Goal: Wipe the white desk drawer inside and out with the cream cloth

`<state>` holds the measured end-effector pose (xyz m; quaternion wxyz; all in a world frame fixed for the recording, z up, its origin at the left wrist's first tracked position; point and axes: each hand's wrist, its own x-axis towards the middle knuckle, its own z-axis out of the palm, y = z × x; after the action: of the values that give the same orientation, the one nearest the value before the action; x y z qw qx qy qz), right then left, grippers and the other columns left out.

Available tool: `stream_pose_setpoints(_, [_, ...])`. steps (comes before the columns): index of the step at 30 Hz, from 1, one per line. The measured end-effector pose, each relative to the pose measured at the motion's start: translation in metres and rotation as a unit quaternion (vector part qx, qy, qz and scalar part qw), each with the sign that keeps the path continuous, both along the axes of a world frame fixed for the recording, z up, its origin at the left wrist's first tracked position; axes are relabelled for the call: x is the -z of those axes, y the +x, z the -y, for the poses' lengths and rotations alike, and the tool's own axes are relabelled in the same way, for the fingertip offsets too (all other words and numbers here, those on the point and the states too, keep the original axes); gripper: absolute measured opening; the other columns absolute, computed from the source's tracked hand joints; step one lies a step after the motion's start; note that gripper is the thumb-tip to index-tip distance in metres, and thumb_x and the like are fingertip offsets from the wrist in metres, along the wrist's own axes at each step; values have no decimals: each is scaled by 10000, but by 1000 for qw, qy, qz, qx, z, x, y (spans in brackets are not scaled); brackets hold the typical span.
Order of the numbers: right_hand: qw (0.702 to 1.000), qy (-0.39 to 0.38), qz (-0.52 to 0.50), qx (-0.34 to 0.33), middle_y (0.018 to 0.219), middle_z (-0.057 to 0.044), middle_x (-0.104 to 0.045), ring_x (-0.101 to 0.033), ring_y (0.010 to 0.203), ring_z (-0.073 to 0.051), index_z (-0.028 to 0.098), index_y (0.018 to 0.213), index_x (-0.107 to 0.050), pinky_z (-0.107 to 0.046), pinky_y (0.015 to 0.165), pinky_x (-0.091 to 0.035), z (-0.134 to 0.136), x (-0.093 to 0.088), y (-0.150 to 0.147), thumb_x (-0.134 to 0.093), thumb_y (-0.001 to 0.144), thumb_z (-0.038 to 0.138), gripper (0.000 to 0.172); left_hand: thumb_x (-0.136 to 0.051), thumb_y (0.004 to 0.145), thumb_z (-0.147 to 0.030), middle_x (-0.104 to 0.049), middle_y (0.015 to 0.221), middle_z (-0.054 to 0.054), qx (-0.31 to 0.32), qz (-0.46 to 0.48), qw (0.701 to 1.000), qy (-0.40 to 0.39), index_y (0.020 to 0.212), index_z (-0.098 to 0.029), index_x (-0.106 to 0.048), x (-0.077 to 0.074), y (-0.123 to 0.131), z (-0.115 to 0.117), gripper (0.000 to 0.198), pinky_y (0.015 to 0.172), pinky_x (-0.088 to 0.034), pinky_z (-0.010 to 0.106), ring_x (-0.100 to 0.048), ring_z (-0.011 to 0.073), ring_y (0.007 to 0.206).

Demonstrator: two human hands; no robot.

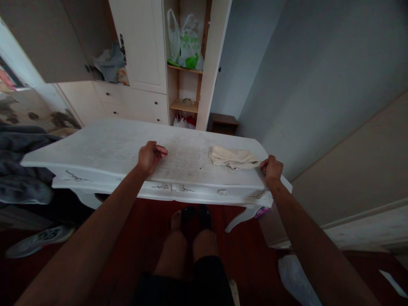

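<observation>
A folded cream cloth (234, 158) lies on the right half of a white table (105, 140). At the cloth's right end is my right hand (272, 168), its fingers curled and the fingertips pinched against the cloth's edge. My left hand (149, 158) rests near the table's front edge, well to the left of the cloth. Its fingers are loosely bent and a little apart, with nothing in them. Dark scuffs mark the tabletop between the left hand and the cloth.
Behind the table stands a white wardrobe (140, 46) with open doors and plastic bags (191, 46) on a shelf. Grey clothing (25, 165) is heaped at the left. A shoe (41, 240) lies on the floor, and a grey wall (306, 85) rises at the right.
</observation>
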<state>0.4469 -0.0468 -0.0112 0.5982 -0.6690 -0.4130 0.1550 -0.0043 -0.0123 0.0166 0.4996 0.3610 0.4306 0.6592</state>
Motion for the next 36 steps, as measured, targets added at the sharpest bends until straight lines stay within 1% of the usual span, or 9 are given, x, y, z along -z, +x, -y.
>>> stream_pose_setpoints(3, [999, 5, -19, 37, 341, 24, -400, -351, 329, -103, 239, 437, -493, -242, 388, -301, 2, -2, -4, -425, 893, 302, 466, -453, 803, -242, -639, 534, 92, -2, -2, 1000, -3, 476, -168, -615, -1, 1, 0, 372, 545, -443, 287, -496, 144, 470])
stream_pose_setpoints(4, [999, 4, -21, 39, 341, 24, -401, -354, 329, -104, 238, 435, -492, -243, 388, -301, 2, -3, -5, -434, 893, 301, 466, -450, 804, -237, -638, 533, 93, -2, -4, 1000, -5, 473, -168, -613, -2, 1, 1, 375, 545, -442, 288, -498, 145, 470])
stream_pose_setpoints(9, [999, 1, -24, 30, 346, 27, -407, -360, 327, -106, 237, 442, -486, -249, 388, -303, 4, -6, -8, -442, 910, 329, 479, -446, 793, -235, -635, 534, 91, -9, -17, 1000, -9, 469, -183, -591, -4, 3, 3, 359, 547, -443, 297, -488, 145, 463])
stream_pose_setpoints(17, [999, -5, -17, 29, 338, 20, -412, -379, 339, -124, 247, 436, -493, -263, 406, -318, 1, -6, -6, -432, 899, 319, 473, -468, 782, -259, -633, 543, 87, -15, -24, 1000, -4, 494, -194, -584, -4, 3, 3, 318, 560, -446, 316, -492, 151, 472])
stream_pose_setpoints(22, [999, -8, -24, 31, 346, 19, -411, -385, 349, -125, 248, 440, -494, -260, 404, -312, -1, -4, -5, -427, 883, 300, 450, -419, 869, -194, -628, 526, 85, -7, -16, 1000, -12, 502, -176, -592, -6, 2, 5, 406, 561, -433, 308, -491, 149, 483])
stream_pose_setpoints(26, [998, 17, -33, 50, 356, 19, -410, -386, 356, -123, 249, 442, -489, -258, 415, -323, 0, -4, -7, -392, 910, 310, 482, -396, 932, -148, -640, 527, 60, -2, -21, 1000, -10, 513, -164, -588, -10, 4, 8, 461, 572, -421, 296, -476, 133, 485])
stream_pose_setpoints(29, [996, 35, -15, 83, 375, 13, -438, -434, 390, -135, 247, 443, -498, -262, 461, -366, 4, -5, -9, -394, 912, 296, 483, -388, 939, -137, -636, 518, 57, -11, -51, 998, -21, 504, -147, -586, -10, 6, 10, 477, 546, -395, 289, -456, 119, 465])
stream_pose_setpoints(31, [995, 38, 14, 93, 388, 12, -457, -472, 419, -143, 244, 449, -513, -262, 501, -393, 7, -5, -11, -403, 910, 292, 477, -397, 928, -147, -642, 522, 65, -17, -71, 997, -12, 498, -139, -590, -7, 7, 11, 472, 537, -388, 291, -469, 120, 463])
stream_pose_setpoints(36, [991, 38, 75, 102, 383, 4, -462, -507, 448, -164, 245, 437, -535, -272, 566, -423, 13, -5, -15, -384, 922, 291, 510, -505, 833, -225, -665, 539, 73, -49, -106, 993, 29, 491, -177, -608, 1, 8, 17, 360, 534, -413, 311, -509, 150, 463])
